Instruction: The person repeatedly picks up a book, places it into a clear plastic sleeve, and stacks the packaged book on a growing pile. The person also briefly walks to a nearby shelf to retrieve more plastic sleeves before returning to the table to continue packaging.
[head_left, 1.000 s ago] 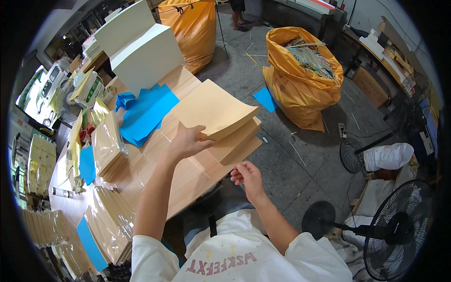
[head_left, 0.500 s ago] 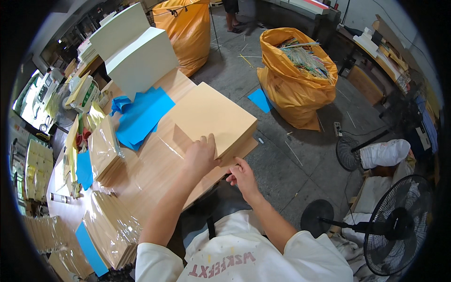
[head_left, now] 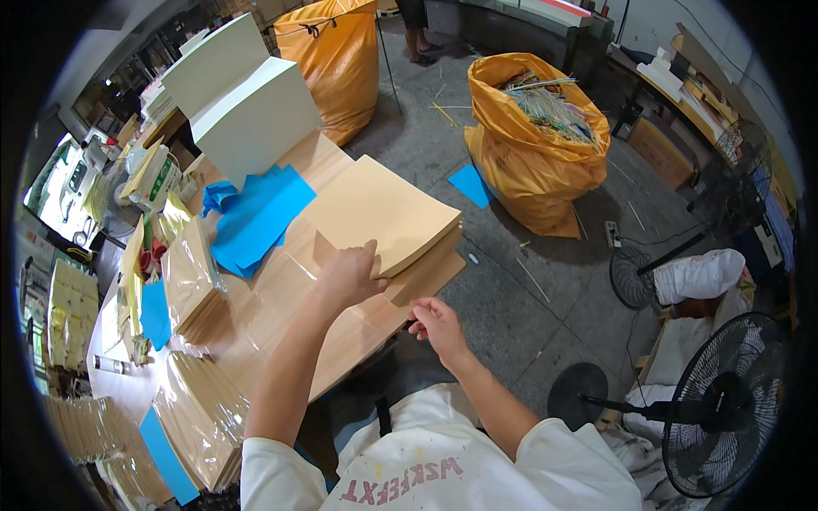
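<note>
A thick stack of tan paper sheets (head_left: 388,209) lies near the table's right edge. My left hand (head_left: 351,277) is closed on its near corner, with the fingers on the top sheets. The upper sheets bow slightly along their near edge, and the layers below are set a little apart from them. Just off the table edge, below the stack, is my right hand (head_left: 436,326). Its fingers are curled together, and whatever they hold, if anything, is too small to tell. It does not touch the stack.
Blue sheets (head_left: 260,217) and a tall white paper stack (head_left: 256,115) lie beyond my left hand. Plastic-wrapped tan bundles (head_left: 200,409) stand at the left. An orange sack of paper strips (head_left: 537,153) sits on the floor, and a black fan (head_left: 724,404) stands at right.
My left hand has shifted slightly left with the stack's near corner, and the upper sheets now bow apart from those below. My right hand has moved slightly down, away from the stack.
</note>
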